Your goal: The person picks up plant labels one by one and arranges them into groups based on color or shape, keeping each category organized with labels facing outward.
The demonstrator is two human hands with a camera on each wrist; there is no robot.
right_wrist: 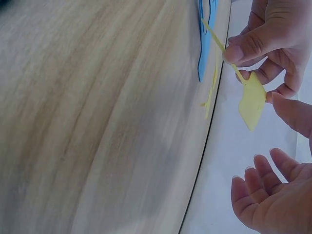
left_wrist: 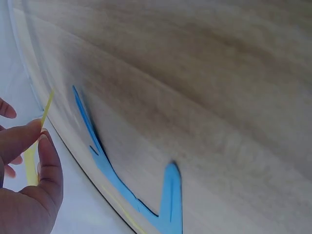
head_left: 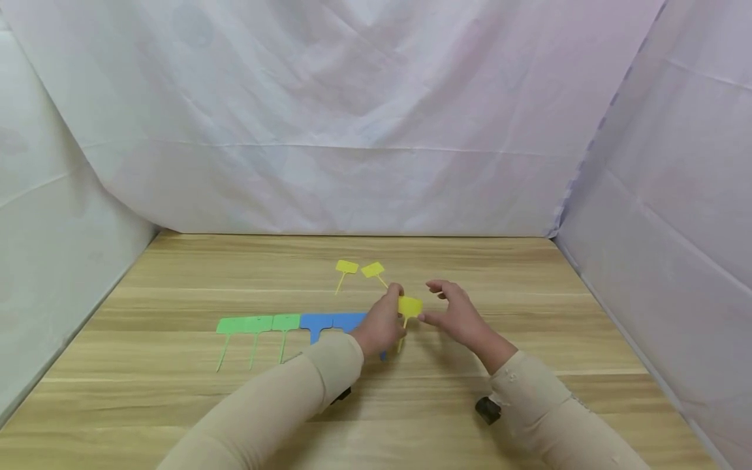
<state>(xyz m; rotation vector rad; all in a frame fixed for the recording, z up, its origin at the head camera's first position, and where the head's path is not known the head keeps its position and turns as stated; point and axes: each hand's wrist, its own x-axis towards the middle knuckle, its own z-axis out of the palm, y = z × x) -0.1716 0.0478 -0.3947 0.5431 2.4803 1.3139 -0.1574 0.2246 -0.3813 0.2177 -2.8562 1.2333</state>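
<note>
My left hand (head_left: 383, 321) pinches the thin stem of a yellow plant label (head_left: 410, 307) between thumb and finger, holding it over the table. In the right wrist view its flat yellow head (right_wrist: 252, 102) juts out past the fingers. My right hand (head_left: 461, 318) is beside it with fingers spread, the thumb tip right at the label's edge. Blue plant labels (head_left: 316, 321) lie behind and under my left hand, partly hidden by it. To their left, several green plant labels (head_left: 258, 324) lie in the same row, heads side by side, stems toward me.
Two more yellow plant labels (head_left: 347, 266) lie farther back on the wooden table (head_left: 147, 391). A white curtain (head_left: 329, 130) hangs along the back edge, with white cloth at both sides. A dark wrist device (head_left: 487, 410) shows under the right sleeve.
</note>
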